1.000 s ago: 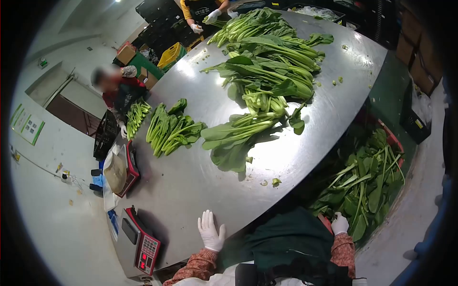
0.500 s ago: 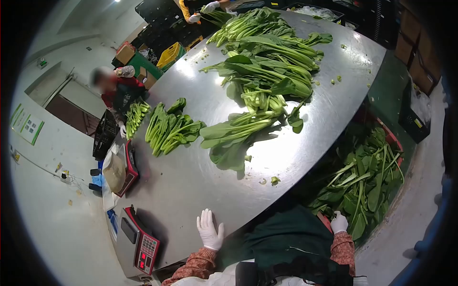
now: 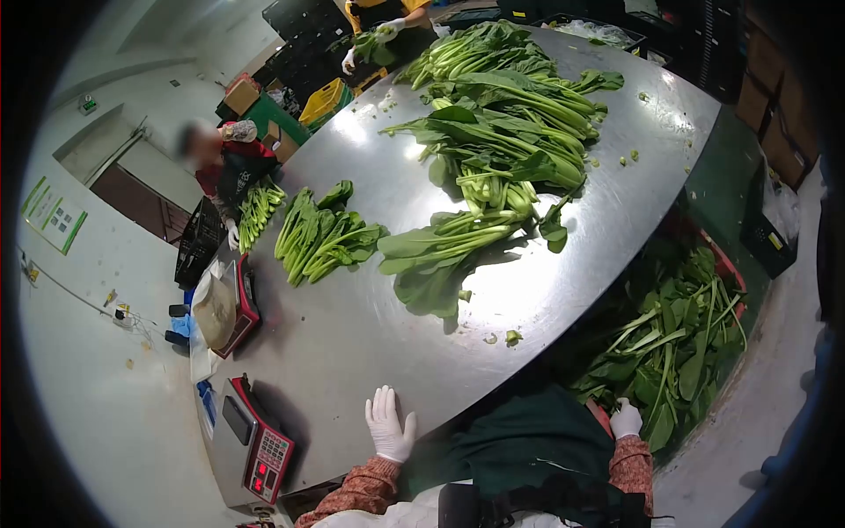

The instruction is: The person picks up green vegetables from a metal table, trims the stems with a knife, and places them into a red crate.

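My left hand [image 3: 389, 425], in a white glove, lies flat with spread fingers on the near edge of the metal table [image 3: 343, 352]. Down at the right, my gloved right hand [image 3: 626, 420] is beside the red rim [image 3: 600, 415] of a crate, fingers curled; what they grip is hidden. Loose leafy greens [image 3: 673, 352] fill that crate. Across the table's middle runs a long heap of leafy greens [image 3: 519, 132], its nearest bunch [image 3: 458, 242] lying beyond my left hand. Small cut stem ends [image 3: 513, 337] lie closer to me.
A red scale [image 3: 264, 440] with lit digits stands left of my left hand; a second scale [image 3: 242, 308] is behind it. Another bunch of greens [image 3: 326, 233] lies at left. One co-worker [image 3: 233, 167] stands at the left edge, another [image 3: 387, 31] at the far end.
The whole view has shifted slightly. The far co-worker's hands have moved a little, with greens in them. My own hands stay where they were.
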Tool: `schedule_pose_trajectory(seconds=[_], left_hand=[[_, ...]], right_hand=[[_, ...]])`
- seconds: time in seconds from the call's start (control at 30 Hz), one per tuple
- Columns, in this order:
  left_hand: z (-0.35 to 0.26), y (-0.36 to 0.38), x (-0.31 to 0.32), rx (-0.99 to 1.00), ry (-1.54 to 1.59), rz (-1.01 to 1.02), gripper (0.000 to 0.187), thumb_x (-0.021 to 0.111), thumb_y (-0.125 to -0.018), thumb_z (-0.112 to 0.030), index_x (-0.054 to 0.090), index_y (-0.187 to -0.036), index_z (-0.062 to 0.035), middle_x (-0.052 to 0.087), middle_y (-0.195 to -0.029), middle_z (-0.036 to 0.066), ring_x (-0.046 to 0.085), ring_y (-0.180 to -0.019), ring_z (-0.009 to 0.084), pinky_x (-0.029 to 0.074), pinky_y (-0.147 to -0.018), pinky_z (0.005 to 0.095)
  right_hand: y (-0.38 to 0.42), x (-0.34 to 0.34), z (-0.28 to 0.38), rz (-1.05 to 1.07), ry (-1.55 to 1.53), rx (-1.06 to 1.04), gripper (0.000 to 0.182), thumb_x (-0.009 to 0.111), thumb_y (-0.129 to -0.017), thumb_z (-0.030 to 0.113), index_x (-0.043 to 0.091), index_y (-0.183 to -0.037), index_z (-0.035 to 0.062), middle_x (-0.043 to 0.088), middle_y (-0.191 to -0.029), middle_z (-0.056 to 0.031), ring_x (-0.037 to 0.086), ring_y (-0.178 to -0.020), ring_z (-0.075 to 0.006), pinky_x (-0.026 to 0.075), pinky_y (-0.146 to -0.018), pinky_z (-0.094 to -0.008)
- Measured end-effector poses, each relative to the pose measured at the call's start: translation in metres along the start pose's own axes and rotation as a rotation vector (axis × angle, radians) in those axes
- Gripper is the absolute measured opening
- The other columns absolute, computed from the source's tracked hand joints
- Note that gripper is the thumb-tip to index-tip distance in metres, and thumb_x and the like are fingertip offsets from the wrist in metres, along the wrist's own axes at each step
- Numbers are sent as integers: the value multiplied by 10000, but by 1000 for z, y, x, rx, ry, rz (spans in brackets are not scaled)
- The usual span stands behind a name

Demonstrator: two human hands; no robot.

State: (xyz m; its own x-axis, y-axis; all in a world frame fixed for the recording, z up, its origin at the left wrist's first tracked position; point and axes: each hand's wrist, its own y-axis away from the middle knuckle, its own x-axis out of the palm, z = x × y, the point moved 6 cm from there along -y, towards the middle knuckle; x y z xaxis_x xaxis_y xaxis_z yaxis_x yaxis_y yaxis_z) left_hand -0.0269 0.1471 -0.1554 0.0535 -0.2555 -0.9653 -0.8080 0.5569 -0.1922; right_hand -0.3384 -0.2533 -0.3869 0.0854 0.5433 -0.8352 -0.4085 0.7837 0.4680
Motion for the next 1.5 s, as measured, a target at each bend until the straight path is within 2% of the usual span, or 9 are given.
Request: schedule_pose_trajectory(seconds=[0.93,1.5], left_hand=[[3,1,1,-7,-2,-10,693,640,-832,-253,366,-1398,39,400,-1439,223,331,-1372,382,165,-1150,527],[0,0,-2,-3,2,-5,676,626,-844,-222,358,-1405,45,394,-1437,234,326,-1374,385,168,-1153,512]], right_hand=[[-4,8,-6,-3,9,0,287,619,-817,143,639,-1103,132,691,-917,-191,668,-874,-384,533,-762,-480],[-2,6,-4,-17,11,-11,283,619,-811,130,638,-1093,131,688,-902,-201,666,-859,-392,531,-752,-486]])
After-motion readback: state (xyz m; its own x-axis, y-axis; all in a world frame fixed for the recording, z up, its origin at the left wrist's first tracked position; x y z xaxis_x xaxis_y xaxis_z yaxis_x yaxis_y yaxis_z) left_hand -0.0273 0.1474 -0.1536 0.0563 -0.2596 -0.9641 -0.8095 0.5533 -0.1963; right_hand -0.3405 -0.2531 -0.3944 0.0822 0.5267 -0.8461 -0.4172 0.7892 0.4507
